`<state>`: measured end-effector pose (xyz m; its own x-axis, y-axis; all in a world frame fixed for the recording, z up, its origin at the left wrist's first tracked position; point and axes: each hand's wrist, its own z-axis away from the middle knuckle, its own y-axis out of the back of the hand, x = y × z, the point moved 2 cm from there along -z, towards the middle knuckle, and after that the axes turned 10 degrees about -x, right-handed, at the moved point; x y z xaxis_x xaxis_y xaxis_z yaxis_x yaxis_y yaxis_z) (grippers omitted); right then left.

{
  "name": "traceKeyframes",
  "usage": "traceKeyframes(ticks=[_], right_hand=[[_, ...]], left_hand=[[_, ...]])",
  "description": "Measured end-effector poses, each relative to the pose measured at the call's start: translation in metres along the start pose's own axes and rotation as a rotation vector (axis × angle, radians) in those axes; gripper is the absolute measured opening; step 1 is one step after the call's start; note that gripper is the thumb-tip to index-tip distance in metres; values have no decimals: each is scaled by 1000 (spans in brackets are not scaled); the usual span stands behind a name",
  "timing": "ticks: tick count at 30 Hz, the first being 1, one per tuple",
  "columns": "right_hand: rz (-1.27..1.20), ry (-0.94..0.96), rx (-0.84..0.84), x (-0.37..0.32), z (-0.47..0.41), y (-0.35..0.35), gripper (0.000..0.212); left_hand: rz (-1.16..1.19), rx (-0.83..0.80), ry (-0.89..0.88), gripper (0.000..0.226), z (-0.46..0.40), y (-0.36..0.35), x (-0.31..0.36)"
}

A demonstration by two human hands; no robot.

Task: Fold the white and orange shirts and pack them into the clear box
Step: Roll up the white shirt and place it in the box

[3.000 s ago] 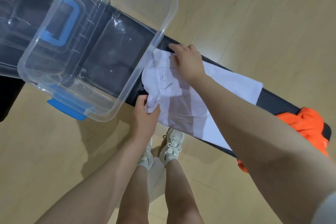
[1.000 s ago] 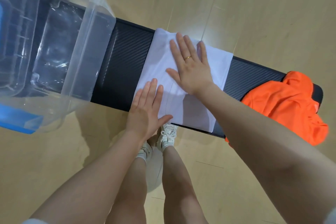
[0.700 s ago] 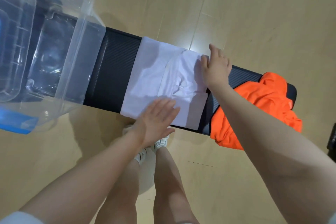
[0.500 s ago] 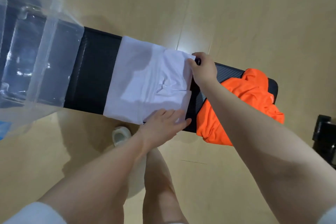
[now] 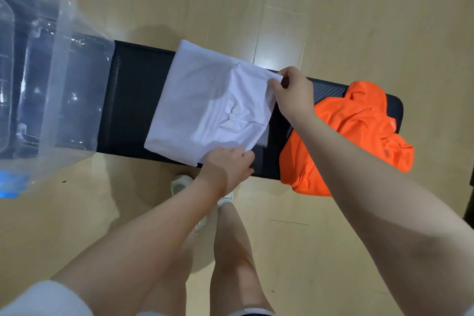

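Note:
The white shirt (image 5: 205, 108), folded into a rectangle, lies across the middle of a black bench (image 5: 133, 95). My right hand (image 5: 292, 92) pinches its far right corner and lifts that edge slightly. My left hand (image 5: 228, 167) holds the near right corner at the bench's front edge, its fingertips tucked under the cloth. The orange shirt (image 5: 359, 131) lies crumpled on the bench's right end, partly hanging over the front. The clear box (image 5: 56, 100) with blue handles stands on the bench's left end.
The bench stands on a light wooden floor (image 5: 333, 7). My legs and white shoes (image 5: 179, 182) are right below the bench's front edge. A dark object (image 5: 470, 202) shows at the right border.
Both hands left off pressing flat on the white shirt and slid to its right edge. My right hand now pinches the far corner, my left the near one. The view shifted right.

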<state>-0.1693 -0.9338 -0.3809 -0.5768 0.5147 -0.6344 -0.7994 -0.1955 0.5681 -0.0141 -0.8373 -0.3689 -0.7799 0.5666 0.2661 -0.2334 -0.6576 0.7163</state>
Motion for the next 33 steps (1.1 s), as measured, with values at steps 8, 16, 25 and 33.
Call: traceKeyframes(ticks=[8,16,25,33], right_hand=[[-357,14,-127,-50,5,7,26],[-344,1,-459,-112,-23,-31,14],[398,328,-356,-117,-49,-66,11],[226,247,-432,-110,-56,-77,25]], left_hand=[[752,475,202,44,67,20,-25],[1255,466,617,20,81,-7,-87],[1236,417,542,31,71,-20,-112],[613,151,576,43,51,3,-110]])
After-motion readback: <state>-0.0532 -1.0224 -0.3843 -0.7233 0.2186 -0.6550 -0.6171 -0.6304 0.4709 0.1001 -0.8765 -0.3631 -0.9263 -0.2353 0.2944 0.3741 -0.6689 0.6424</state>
